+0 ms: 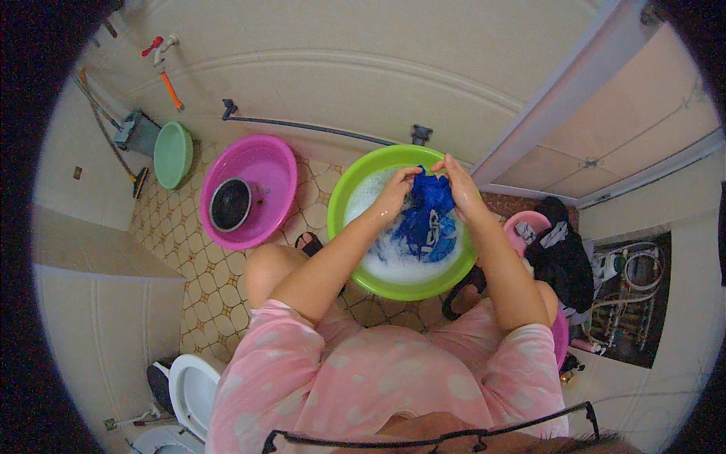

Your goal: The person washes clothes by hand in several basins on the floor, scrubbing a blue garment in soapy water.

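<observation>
A green plastic basin (pixel 402 294) full of suds stands on the floor between my feet. Blue cloth with white lettering (pixel 432 218) lies partly in the soapy water, its upper end raised between my hands near the basin's far rim. My left hand (pixel 398 193) pinches that cloth at its left edge, fingertips at the top. On the other side my right hand (pixel 458 184) holds the same cloth, with thumb and index finger near its upper corner. The part of the cloth under the foam is hidden.
To the left are a pink basin (pixel 283 170) holding a dark round pan (pixel 231 204), and a pale green basin (pixel 173 155). Dark clothes (pixel 561 267) are heaped at the right beside a small pink basin (pixel 513 224). A grey pipe (pixel 317 128) runs along the wall; a toilet (pixel 195 391) stands lower left.
</observation>
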`<state>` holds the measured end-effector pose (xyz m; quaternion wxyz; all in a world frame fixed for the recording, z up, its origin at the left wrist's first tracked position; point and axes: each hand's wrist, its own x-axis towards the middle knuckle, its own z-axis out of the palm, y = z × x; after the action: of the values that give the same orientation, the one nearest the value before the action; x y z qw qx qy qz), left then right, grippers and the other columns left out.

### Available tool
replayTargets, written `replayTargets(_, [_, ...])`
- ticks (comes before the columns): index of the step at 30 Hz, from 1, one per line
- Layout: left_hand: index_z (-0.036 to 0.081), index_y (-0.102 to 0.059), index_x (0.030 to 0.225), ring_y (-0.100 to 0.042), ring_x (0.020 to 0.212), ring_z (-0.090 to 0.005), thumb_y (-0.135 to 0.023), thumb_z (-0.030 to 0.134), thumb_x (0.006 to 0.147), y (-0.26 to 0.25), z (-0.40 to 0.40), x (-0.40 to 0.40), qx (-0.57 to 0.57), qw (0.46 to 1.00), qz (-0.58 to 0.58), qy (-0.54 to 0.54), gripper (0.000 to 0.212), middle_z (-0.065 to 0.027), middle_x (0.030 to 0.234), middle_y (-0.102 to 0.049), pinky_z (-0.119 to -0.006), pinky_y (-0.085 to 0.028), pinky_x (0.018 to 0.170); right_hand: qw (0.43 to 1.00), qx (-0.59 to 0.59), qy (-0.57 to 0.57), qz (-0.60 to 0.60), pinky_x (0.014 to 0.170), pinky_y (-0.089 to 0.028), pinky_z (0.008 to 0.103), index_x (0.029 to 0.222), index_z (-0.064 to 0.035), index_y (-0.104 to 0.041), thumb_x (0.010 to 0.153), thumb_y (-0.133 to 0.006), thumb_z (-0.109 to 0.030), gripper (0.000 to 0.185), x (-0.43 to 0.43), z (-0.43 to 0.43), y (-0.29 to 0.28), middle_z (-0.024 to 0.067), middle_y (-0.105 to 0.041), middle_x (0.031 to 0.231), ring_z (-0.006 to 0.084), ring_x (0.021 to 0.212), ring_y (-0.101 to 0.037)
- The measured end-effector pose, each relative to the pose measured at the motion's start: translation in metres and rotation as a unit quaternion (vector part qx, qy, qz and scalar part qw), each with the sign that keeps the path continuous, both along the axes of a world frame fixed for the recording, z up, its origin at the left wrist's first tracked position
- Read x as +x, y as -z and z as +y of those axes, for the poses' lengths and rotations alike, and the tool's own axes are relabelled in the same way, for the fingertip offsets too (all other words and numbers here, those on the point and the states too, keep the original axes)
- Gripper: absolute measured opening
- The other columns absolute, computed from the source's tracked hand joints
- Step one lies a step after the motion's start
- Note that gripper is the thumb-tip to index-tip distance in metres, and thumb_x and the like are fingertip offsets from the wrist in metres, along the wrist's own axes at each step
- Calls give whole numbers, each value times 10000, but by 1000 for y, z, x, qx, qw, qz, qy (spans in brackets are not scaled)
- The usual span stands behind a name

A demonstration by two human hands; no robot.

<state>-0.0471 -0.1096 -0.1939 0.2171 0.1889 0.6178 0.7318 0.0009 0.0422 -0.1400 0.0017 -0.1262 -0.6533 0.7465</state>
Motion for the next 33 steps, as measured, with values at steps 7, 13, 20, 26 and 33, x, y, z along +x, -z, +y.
replayTargets(7, [4, -532, 998, -493, 907, -175, -439, 303, 847, -49, -6, 17, -223, 966, 40, 127, 347, -96, 947, -545, -283, -358, 826, 998, 64, -6, 24, 593, -377, 213, 849, -74, -532, 859, -407, -339, 293, 3, 12, -7, 19, -515, 711, 90, 641, -465])
replayTargets(13, [-19, -525, 984, -516, 851, -187, -435, 269, 854, -47, -10, 13, -138, 974, 157, -85, 329, -127, 925, -562, -276, -375, 795, 995, 59, -78, -16, 606, -392, 210, 871, -58, -538, 844, -460, -296, 252, 3, 11, -6, -7, -521, 728, 76, 653, -472])
replayTargets(20, [-20, -514, 1003, -513, 846, -182, -440, 254, 855, -59, -8, 16, -160, 972, 115, -126, 320, -114, 923, -564, -268, -376, 787, 990, 134, 37, 23, 581, -382, 214, 840, -58, -529, 839, -487, -247, 194, 3, 8, 5, -5, -511, 702, 86, 635, -456])
replayTargets(26, [26, -526, 969, -523, 789, -182, -487, 286, 829, -34, -1, 14, 20, 978, -169, -117, 297, -77, 886, -567, -292, -405, 733, 911, 362, 102, 170, 535, -409, 303, 761, -53, -509, 785, -538, -186, 138, 18, -42, -12, 101, -527, 638, 184, 568, -516])
replayTargets(33, [127, -537, 841, -555, 704, -172, -443, 290, 831, -25, 20, 44, 218, 885, -405, -78, 189, -51, 796, -578, -300, -456, 646, 738, 635, -24, 228, 488, -420, 390, 711, -69, -547, 748, -524, -237, 174, 22, -54, -6, 127, -544, 664, 304, 562, -534])
